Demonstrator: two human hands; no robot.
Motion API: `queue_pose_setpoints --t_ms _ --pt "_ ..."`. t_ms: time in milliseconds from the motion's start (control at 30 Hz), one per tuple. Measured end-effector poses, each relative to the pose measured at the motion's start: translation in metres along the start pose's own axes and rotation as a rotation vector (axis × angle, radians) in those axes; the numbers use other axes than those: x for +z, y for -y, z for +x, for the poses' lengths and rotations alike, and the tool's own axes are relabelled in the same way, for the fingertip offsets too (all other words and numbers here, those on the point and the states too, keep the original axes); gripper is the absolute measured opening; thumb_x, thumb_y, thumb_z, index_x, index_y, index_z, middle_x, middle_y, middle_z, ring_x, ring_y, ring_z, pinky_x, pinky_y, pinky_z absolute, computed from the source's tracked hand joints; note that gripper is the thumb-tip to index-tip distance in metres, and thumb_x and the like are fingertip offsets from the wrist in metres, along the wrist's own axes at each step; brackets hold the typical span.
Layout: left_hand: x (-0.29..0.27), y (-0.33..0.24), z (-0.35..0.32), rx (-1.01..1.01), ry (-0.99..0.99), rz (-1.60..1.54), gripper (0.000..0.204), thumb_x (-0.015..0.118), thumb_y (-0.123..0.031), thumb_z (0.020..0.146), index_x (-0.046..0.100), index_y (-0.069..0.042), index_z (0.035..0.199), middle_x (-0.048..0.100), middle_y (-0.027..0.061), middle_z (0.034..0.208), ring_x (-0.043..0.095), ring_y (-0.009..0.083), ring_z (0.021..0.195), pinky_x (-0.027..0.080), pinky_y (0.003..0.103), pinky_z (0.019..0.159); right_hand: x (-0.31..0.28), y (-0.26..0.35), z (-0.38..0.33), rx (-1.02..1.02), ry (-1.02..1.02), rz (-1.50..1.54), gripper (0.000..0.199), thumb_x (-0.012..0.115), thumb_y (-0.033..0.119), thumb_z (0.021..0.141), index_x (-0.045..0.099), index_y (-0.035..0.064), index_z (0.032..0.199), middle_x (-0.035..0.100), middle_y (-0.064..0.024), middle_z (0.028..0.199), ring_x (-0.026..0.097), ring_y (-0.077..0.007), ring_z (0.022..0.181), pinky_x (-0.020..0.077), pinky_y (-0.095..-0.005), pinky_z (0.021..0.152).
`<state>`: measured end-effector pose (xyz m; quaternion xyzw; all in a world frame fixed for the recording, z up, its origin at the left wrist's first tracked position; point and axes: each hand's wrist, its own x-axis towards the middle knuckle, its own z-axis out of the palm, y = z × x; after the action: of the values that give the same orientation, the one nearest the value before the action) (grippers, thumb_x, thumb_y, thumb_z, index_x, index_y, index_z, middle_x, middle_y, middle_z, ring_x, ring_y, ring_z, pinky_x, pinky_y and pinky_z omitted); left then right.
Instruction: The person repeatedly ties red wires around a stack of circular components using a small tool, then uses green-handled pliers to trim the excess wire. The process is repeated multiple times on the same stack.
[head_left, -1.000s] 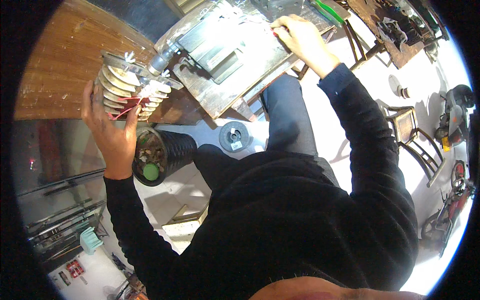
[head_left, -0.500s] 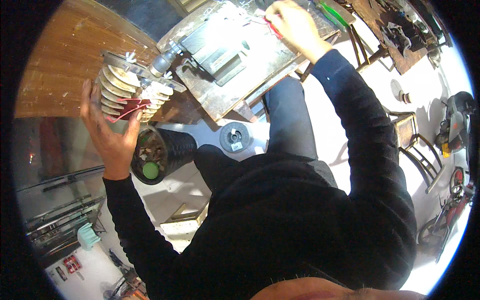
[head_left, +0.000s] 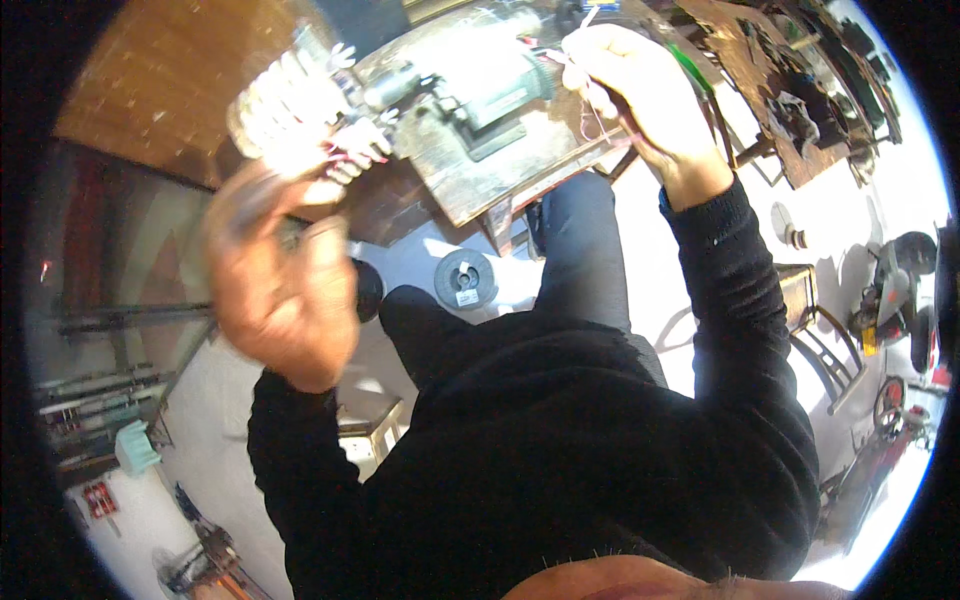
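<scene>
A pale ribbed winding former [head_left: 285, 105] with wing nuts sits on the shaft of a grey-green machine [head_left: 495, 90], fixed to a worn wooden table [head_left: 460, 190]. Pinkish-red strands [head_left: 345, 160] show at the former's near end. My left hand [head_left: 285, 285] is just below the former, its fingers smeared by motion, so their hold is unclear. At the far right of the machine, my right hand [head_left: 645, 95] is closed in a pinch on a thin pinkish cord [head_left: 588, 125], part of which hangs in a loop below the fingers.
A dark spool [head_left: 466, 280] lies on the floor below the table. Brown wood panelling [head_left: 150, 95] stands at the left. To the right are a chair [head_left: 825, 340], a cluttered wooden bench [head_left: 745, 75] and a green object [head_left: 690, 65]. My left forearm mostly covers a dark bin.
My left hand has come off the former's side and swung nearer to me. My right hand has moved right and nearer; the red-handled item it was at is no longer visible there.
</scene>
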<state>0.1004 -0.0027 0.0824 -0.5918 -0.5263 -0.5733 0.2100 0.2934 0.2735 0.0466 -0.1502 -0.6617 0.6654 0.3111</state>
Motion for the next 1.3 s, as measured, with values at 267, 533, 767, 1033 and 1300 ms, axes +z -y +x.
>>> queue_pose_setpoints --t_ms 267,533,767,1033,1300 --pt "0.039 0.0 -0.002 -0.123 0.475 0.107 0.026 0.069 -0.008 0.087 0.074 -0.007 0.113 0.072 0.0104 0.117 0.066 0.0272 0.111 0.051 0.043 0.095 0.067 0.027 -0.032 -0.076 0.266 -0.379 0.021 0.07 0.025 0.099 0.075 0.0057 0.106 0.065 0.0007 0.085 0.054 -0.0034 0.066 0.0403 -0.0201 0.058" --pt "0.039 -0.009 0.004 -0.334 0.409 -0.374 0.018 0.068 -0.018 0.097 0.072 0.0 0.103 0.067 0.0036 0.069 0.061 0.0104 0.064 0.047 0.027 0.065 0.076 0.024 -0.046 -0.379 0.172 -0.813 0.024 0.072 0.026 0.096 0.072 0.0031 0.101 0.066 -0.0033 0.087 0.062 -0.0091 0.077 0.0501 -0.0257 0.072" --pt "0.047 0.0 -0.004 -0.377 0.361 -0.276 0.02 0.07 -0.017 0.096 0.072 0.002 0.104 0.066 0.0029 0.068 0.058 0.0089 0.061 0.045 0.025 0.064 0.08 0.027 -0.048 -0.356 0.171 -0.793 0.022 0.069 0.026 0.099 0.071 0.0043 0.104 0.069 -0.0057 0.087 0.064 -0.0121 0.078 0.0509 -0.0257 0.074" --pt "0.05 0.019 -0.007 -0.142 0.506 -0.018 0.018 0.07 -0.012 0.091 0.076 -0.006 0.106 0.068 0.0017 0.071 0.062 0.0116 0.058 0.052 0.025 0.063 0.072 0.023 -0.039 -0.311 0.224 -0.376 0.044 0.066 0.019 0.098 0.062 -0.0015 0.137 0.072 -0.0142 0.126 0.07 -0.0225 0.11 0.055 -0.0366 0.096" --pt "0.053 0.017 -0.006 -0.066 0.519 0.15 0.009 0.07 -0.009 0.084 0.073 -0.008 0.093 0.066 0.0023 0.07 0.066 0.0149 0.073 0.054 0.028 0.067 0.071 0.024 -0.043 -0.315 0.325 -0.184 0.035 0.066 0.013 0.099 0.065 -0.0022 0.131 0.072 -0.0126 0.12 0.069 -0.0207 0.107 0.0559 -0.0346 0.093"
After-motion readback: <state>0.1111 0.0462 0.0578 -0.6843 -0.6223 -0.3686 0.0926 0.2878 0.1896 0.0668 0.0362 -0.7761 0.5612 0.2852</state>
